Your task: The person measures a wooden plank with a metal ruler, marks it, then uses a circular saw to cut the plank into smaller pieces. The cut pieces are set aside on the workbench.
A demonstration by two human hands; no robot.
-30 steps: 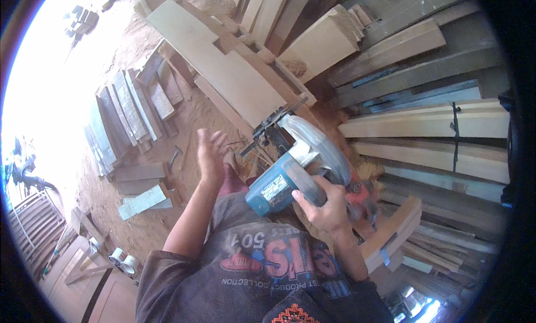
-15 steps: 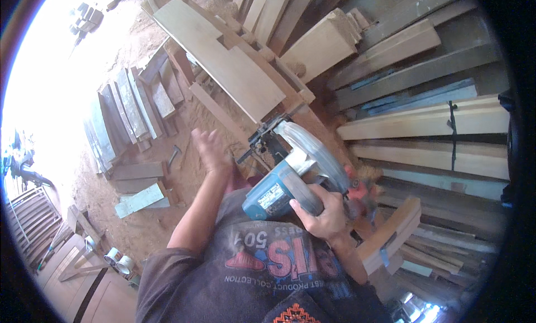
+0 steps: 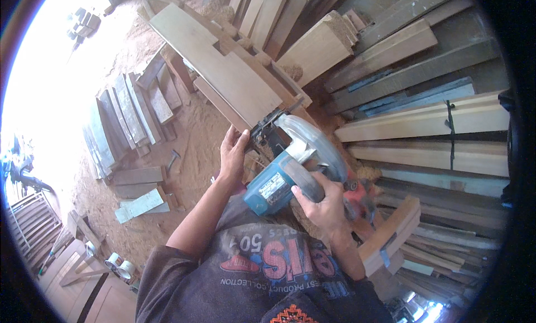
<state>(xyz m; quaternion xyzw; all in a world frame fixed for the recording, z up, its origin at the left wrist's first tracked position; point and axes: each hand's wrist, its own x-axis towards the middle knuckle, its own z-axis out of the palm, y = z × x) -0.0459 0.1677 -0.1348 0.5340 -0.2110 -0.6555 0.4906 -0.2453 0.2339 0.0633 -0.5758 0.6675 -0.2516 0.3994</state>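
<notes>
The right hand (image 3: pixel 325 207) grasped the saw (image 3: pixel 273 183) by the board's near end (image 3: pixel 262 105); the left hand's (image 3: pixel 233 152) grip was unclear. Saw flat, fingers clear seemed wisest.

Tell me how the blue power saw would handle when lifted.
The blue power saw is probably heavy for its size, given its bulky motor housing. It should feel stiff, as the curved guard looks hard. It may tip sideways, since the motor housing juts out beside the guard.
</notes>
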